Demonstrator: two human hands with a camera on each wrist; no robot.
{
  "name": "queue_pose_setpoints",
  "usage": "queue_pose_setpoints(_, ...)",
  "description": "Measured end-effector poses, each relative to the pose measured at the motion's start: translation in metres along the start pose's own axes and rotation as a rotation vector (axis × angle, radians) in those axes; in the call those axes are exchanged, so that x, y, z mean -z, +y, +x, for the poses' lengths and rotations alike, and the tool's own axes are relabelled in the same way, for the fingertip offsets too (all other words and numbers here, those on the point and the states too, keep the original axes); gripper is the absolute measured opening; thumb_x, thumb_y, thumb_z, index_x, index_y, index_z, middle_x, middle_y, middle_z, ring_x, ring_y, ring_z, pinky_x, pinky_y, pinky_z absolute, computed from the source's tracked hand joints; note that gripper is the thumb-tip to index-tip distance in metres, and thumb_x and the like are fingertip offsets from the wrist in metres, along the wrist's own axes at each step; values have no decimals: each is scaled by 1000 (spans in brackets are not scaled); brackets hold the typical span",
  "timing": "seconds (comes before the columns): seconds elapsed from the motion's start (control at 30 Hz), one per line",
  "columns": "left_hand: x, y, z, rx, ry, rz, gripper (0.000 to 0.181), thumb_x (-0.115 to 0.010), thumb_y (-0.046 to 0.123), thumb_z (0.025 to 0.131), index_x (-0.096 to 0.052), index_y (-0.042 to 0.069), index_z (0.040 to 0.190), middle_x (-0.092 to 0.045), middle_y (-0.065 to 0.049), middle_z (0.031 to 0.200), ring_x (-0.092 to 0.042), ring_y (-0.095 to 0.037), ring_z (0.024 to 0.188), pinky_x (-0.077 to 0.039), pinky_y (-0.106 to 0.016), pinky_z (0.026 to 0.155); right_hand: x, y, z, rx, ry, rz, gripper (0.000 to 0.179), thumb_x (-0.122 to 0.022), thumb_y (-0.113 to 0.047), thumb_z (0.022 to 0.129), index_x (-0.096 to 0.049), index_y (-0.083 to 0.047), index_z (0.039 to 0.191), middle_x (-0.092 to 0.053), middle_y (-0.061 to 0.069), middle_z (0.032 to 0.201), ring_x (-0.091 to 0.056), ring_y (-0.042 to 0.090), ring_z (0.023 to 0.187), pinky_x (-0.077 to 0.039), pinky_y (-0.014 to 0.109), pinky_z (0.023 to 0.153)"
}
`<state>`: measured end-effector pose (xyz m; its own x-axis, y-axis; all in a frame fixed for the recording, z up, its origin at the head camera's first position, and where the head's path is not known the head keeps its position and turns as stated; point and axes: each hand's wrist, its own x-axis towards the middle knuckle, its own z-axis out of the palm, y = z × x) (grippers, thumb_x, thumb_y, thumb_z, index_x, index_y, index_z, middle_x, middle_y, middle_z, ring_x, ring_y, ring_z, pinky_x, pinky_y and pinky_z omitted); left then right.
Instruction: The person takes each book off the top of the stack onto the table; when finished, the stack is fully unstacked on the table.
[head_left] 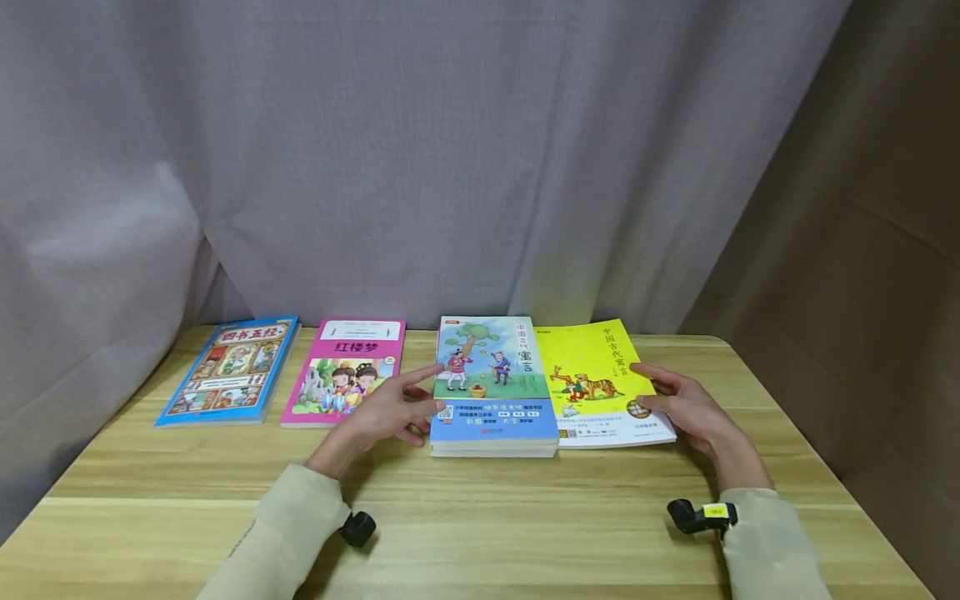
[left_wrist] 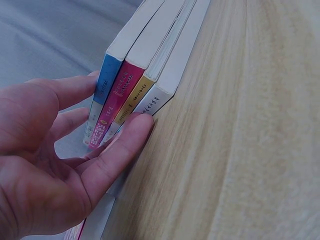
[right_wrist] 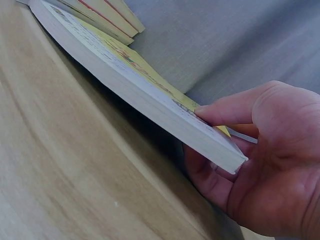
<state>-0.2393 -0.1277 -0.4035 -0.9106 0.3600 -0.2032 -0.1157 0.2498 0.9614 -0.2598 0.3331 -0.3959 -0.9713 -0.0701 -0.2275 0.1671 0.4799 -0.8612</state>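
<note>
A stack of several books [head_left: 491, 367] lies near the table's middle, a green-and-blue cover on top. My left hand [head_left: 393, 410] is at its left side, fingertips resting against the spines [left_wrist: 107, 85], one above another in blue, pink, tan and white. Right of the stack lies a yellow-and-white paperback book [head_left: 592, 362]. My right hand [head_left: 693, 408] pinches its right edge, thumb on the cover and fingers curled underneath. In the right wrist view this edge is raised off the table, with a dark gap below; the book's far end slopes down beside the stack.
A pink book [head_left: 341, 375] lies left of the stack, behind my left hand. Farther left is a blue-bordered book [head_left: 232, 371] set at a slant. A grey curtain [head_left: 450, 167] hangs along the back edge of the wooden table [head_left: 525, 525], and darker cloth closes the right side.
</note>
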Motion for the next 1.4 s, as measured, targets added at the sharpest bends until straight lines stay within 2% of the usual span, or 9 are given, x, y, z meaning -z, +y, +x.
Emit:
queue_pose_setpoints(0.3,0,0,0,2,-2,2,71,-71,20,103,-39,27,165,-52,-26,136,-68,-24,84,-68,-39,69,1,-3,-1,17,15,-69,70,-64,-11,103,-34,-7,165,-32,31,167,-52,35,131,-54,17,84)
queue_pose_setpoints(0.4,0,0,0,4,-1,5,71,-71,20,103,-39,27,165,-52,-26,135,-68,-24,84,-68,-40,69,2,-10,-5,48,41,-209,71,-66,-15,102,-34,-2,164,-35,34,164,-46,48,139,-55,40,103)
queue_pose_setpoints(0.5,1,-1,1,4,-1,2,71,-71,20,103,-39,27,165,-52,-26,135,-68,-24,84,-68,-39,69,6,-24,-14,74,93,-357,74,-66,-22,102,-32,2,163,-34,36,163,-43,55,140,-46,66,110)
queue_pose_setpoints(0.6,1,0,1,2,-2,0,71,-71,20,102,-39,28,165,-52,-26,136,-68,-24,83,-68,-40,69,10,-41,-25,87,143,-418,75,-63,-29,105,-30,-1,165,-32,36,164,-46,57,137,-45,70,109)
queue_pose_setpoints(0.73,1,-1,2,3,-1,1,71,-72,20,102,-39,28,165,-52,-26,135,-68,-24,83,-68,-40,68,6,-56,-31,138,177,-397,70,-60,-34,107,-34,-5,165,-44,34,158,-52,52,131,-52,60,101)
queue_pose_setpoints(0.9,0,-1,1,4,3,2,71,-71,20,102,-39,28,165,-53,-26,134,-68,-24,83,-68,-39,68,-13,-66,-30,239,128,-275,62,-63,-31,107,-44,-4,160,-58,30,145,-63,42,118,-62,37,86)
queue_pose_setpoints(1.03,0,0,1,5,3,1,71,-71,20,102,-39,28,165,-52,-25,134,-68,-24,83,-68,-39,68,-32,-69,-25,287,48,-163,61,-67,-29,105,-47,-5,158,-59,29,142,-71,40,111,-67,36,83)
queue_pose_setpoints(1.2,0,0,1,-2,-6,-8,70,-71,19,103,-40,27,165,-51,-25,134,-67,-23,82,-68,-39,68,-56,-71,-17,294,-69,-36,62,-71,-27,103,-49,-7,158,-59,30,143,-74,36,102,-68,40,83)
queue_pose_setpoints(1.4,0,-2,2,-8,-13,-18,71,-71,18,103,-39,26,165,-50,-26,134,-66,-22,80,-68,-39,68,-86,-67,-6,286,-156,-3,65,-72,-25,102,-46,-5,158,-58,31,142,-74,29,96,-69,40,78)
